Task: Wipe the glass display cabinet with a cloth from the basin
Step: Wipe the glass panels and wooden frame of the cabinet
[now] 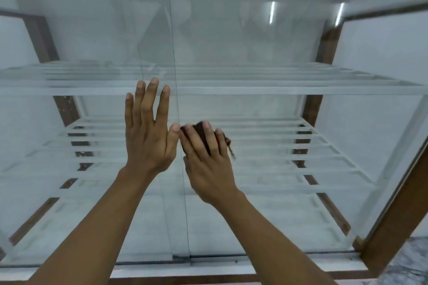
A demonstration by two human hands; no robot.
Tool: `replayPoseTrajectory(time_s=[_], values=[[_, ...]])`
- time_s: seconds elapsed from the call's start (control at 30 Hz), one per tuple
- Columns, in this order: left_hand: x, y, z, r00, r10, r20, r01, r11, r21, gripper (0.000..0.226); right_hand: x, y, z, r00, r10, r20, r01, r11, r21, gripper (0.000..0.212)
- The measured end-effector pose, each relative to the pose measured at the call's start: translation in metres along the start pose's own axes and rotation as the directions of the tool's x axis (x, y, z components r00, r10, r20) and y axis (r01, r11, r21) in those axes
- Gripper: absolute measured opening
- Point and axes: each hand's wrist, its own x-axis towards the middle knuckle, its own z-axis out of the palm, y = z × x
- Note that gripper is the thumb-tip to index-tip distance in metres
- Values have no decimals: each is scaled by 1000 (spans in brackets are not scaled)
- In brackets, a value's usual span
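Pressing the dark brown cloth [199,134] against the front pane, the right hand [208,164] sits just right of centre frame; its grip is spread, the fingers laid nearly straight over the bunched wad and the thumb tucked at its lower left edge, so it pushes rather than pinches. The left hand [148,136] lies just beside it on the left, flat on the glass with fingers straight and close together, holding nothing. The main risk, as I judge it, is the cloth sliding out from under those flat fingers on a fast stroke, since nothing clamps it. Leaning on the pane with both palms near the vertical seam [174,53] could also shift or strain a sliding panel. A third worry is that the bare left palm leaves fresh prints on glass meant to be cleaned. The glass display cabinet [254,41] fills the frame: clear panes in a dark wooden frame [393,227], hazy and streaked in places, with a glass shelf [278,90] across the middle and a white slatted shelf [301,146] lower down. The cloth is small, crumpled and looks damp, a loose fringe trailing at its right.
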Motion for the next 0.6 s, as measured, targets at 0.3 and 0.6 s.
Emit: replayPoseTrajectory(time_s=[0.3, 0.6], values=[[-55, 43, 15, 991, -116, 72, 123, 987, -103, 67, -8, 100, -53, 749, 578, -325, -601, 799, 36, 49], [-95, 55, 15, 980, -127, 155, 154, 972, -177, 66, -115, 72, -33, 965, 260, 24, -258, 964, -64, 58]])
